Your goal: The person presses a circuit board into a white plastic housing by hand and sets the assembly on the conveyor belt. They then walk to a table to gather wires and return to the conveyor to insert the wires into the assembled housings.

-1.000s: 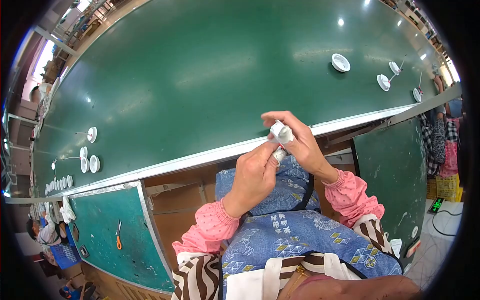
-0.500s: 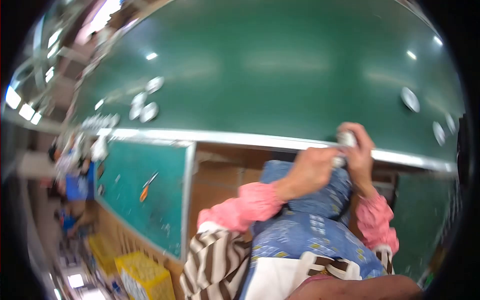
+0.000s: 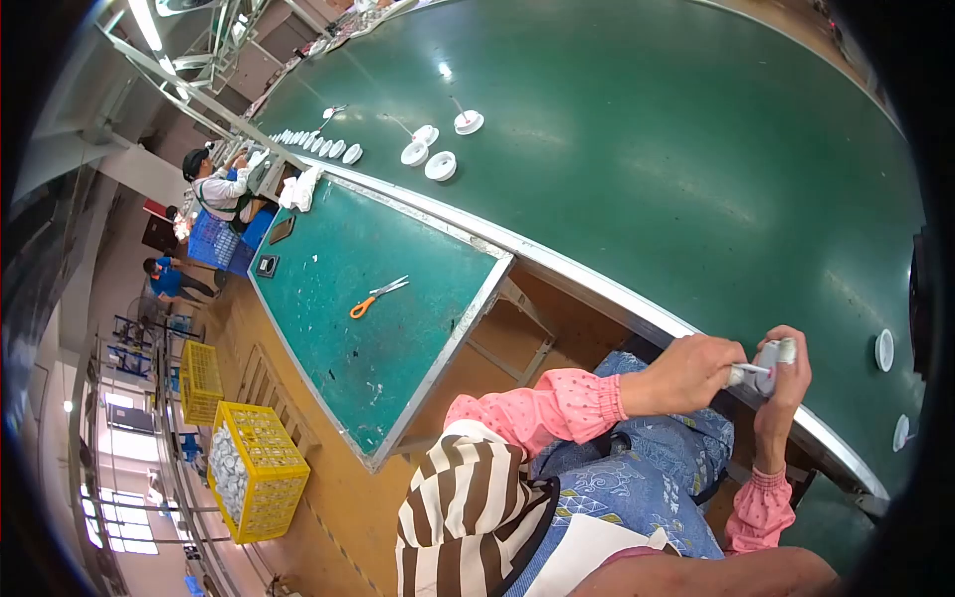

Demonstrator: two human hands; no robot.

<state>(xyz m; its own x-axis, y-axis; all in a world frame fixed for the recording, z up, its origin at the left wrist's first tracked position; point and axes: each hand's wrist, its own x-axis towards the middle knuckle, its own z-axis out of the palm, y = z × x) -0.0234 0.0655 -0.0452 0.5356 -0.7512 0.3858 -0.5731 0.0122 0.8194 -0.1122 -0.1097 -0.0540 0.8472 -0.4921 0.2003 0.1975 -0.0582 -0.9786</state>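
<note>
My right hand [image 3: 786, 383] grips a small white plastic part [image 3: 771, 360] at the near edge of the long green conveyor belt [image 3: 637, 149]. My left hand [image 3: 686, 373] meets it from the left, its fingers pinched on the part's lower end, which shows a bit of red. Both hands hover above my lap, over a blue patterned apron [image 3: 617, 478]. Pink sleeves cover both wrists.
A green side table [image 3: 358, 298] with orange-handled scissors [image 3: 376, 293] stands to my left. White round caps [image 3: 440, 165] lie on the belt farther along, and two more [image 3: 884, 350] near my hands. Yellow crates [image 3: 254, 468] sit on the floor. Other workers [image 3: 214, 184] stand down the line.
My head has turned left, so the side table, crates and far workers came into view and my hands shifted to the lower right. Both hands kept hold of the white part.
</note>
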